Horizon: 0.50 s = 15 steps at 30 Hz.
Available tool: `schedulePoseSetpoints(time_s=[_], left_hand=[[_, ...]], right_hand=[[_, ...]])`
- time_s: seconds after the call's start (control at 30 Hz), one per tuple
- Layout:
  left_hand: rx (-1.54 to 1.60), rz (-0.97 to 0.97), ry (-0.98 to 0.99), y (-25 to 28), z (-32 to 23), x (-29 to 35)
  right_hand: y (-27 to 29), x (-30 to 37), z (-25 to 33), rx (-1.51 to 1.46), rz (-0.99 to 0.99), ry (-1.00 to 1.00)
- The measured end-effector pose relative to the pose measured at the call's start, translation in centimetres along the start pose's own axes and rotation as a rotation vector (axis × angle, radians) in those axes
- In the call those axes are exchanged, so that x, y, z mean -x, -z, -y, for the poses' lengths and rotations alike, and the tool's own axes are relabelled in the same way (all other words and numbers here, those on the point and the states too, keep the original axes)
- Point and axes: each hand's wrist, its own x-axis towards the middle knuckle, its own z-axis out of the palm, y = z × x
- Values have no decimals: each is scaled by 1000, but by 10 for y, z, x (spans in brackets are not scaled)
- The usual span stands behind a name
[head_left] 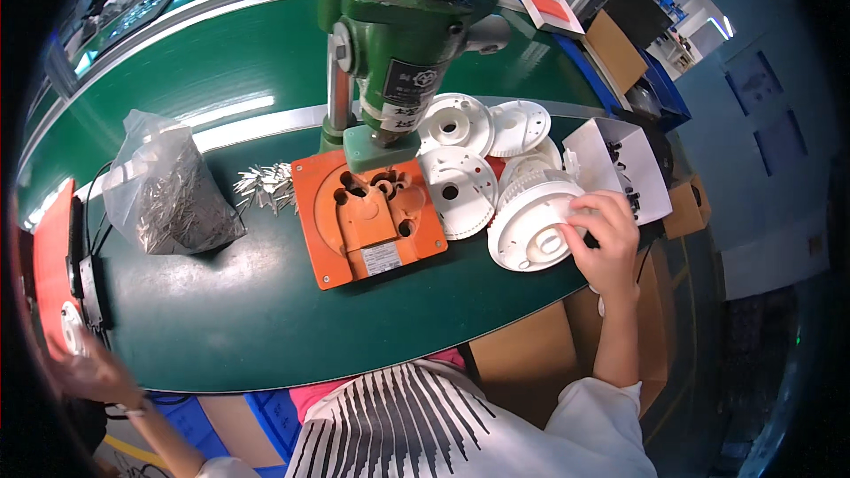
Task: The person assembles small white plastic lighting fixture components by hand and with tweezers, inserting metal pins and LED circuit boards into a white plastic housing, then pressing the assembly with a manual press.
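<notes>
Over at the right, my right hand [606, 243] pinches the rim of a white round plastic disc [522, 243] with a raised hub. More white plastic discs [456, 190] with holes lie in a pile behind and beside it. My left hand [93, 372] is at the far left edge, smeared by motion. Its fingers are close to a small white round part [73, 327] in front of an orange surface [53, 265]; whether they grip it is unclear. Between my hands sits an orange fixture [367, 221] with shaped recesses, under the head of a green press [398, 62].
A clear plastic bag [173, 190] of thin metal pins stands left of the fixture, with loose pins [266, 186] beside it. A white box [624, 168] with small black parts is at the right. Cardboard boxes [527, 354] are below the green table's [239, 319] front edge.
</notes>
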Motion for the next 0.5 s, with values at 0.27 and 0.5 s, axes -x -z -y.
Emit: schedulePoseSetpoints(time_s=[0.27, 0.5], left_hand=[[1322, 1009, 431, -69, -249, 1], [1523, 1545, 1009, -87, -237, 3]], right_hand=[[-39, -22, 69, -386, 101, -202], [-63, -32, 84, -608, 67, 250]])
